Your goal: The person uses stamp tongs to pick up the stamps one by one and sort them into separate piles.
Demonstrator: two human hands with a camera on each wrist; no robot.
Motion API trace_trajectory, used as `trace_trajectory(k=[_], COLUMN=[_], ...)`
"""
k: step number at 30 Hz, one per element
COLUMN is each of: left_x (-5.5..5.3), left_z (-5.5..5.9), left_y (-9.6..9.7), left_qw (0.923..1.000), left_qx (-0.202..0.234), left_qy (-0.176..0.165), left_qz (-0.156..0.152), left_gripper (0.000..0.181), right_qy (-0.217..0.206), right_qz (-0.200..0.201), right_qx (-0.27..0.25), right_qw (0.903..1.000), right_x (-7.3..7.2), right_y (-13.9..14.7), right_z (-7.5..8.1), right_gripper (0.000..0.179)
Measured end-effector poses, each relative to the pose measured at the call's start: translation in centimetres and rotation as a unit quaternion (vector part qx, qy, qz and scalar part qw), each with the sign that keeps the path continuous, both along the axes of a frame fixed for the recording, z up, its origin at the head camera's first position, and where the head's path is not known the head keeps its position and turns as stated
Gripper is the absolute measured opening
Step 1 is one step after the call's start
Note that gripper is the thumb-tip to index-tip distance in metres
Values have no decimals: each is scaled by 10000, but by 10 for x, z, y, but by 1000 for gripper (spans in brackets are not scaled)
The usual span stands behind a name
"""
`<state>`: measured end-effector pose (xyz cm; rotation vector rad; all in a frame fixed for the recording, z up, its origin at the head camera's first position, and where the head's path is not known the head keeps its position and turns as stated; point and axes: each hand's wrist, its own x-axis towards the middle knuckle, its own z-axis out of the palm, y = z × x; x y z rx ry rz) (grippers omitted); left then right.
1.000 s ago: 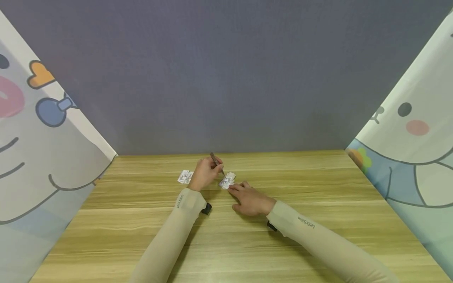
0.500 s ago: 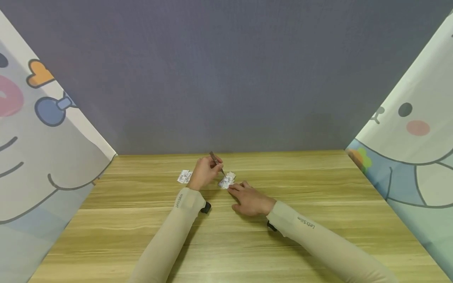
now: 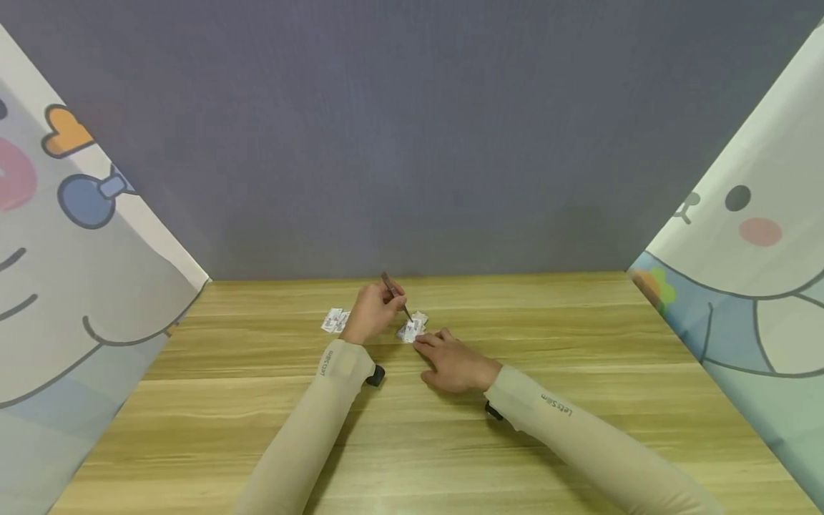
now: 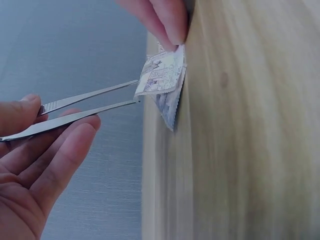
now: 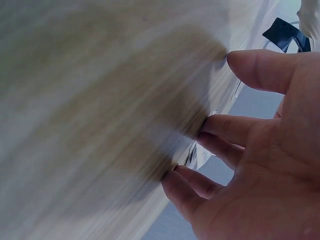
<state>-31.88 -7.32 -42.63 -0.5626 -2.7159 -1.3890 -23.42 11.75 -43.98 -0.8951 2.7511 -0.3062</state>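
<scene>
My left hand (image 3: pixel 375 313) pinches a pair of metal tweezers (image 4: pixel 75 111) between thumb and fingers. Their two prongs stand apart, with the tips right at the raised edge of a postage stamp (image 4: pixel 159 75). That stamp has perforated edges and a printed picture, and it tilts up over a darker stamp (image 4: pixel 170 107) beneath. In the head view the small stamp pile (image 3: pixel 412 329) lies between both hands. My right hand (image 3: pixel 453 363) rests on the table, its fingertips pressing the near edge of the pile, fingers fairly straight and spread. Its palm faces the right wrist camera.
Several more stamps (image 3: pixel 333 320) lie overlapping to the left of my left hand, partly behind the wrist. The wooden table (image 3: pixel 412 458) meets a grey back panel (image 3: pixel 412 143). Cartoon-printed side panels (image 3: pixel 740 286) stand at left and right.
The top stamp of the pile has shifted and its face shows more plainly near the tweezer tips. My left hand has barely moved; the right hand stays put.
</scene>
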Motion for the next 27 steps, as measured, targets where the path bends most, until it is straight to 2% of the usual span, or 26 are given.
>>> trace_trajectory(k=[7, 18, 22, 27], left_x=[2, 8, 10, 12], left_z=[2, -2, -1, 5], left_y=[1, 6, 7, 5], left_qw=[9997, 9994, 9992, 9991], left_qx=[187, 80, 31, 270], left_qy=[-75, 212, 351, 321], left_qz=[-139, -266, -204, -76], left_gripper=[5, 4, 5, 7], right_qy=[-27, 43, 67, 41], right_qz=[-5, 14, 50, 69], right_qx=[-32, -50, -39, -150], right_qw=[10000, 10000, 10000, 9999], right_x=[-1, -1, 0, 2], right_y=[0, 0, 0, 1], right_z=[0, 0, -1, 1], right_gripper=[60, 60, 61, 60])
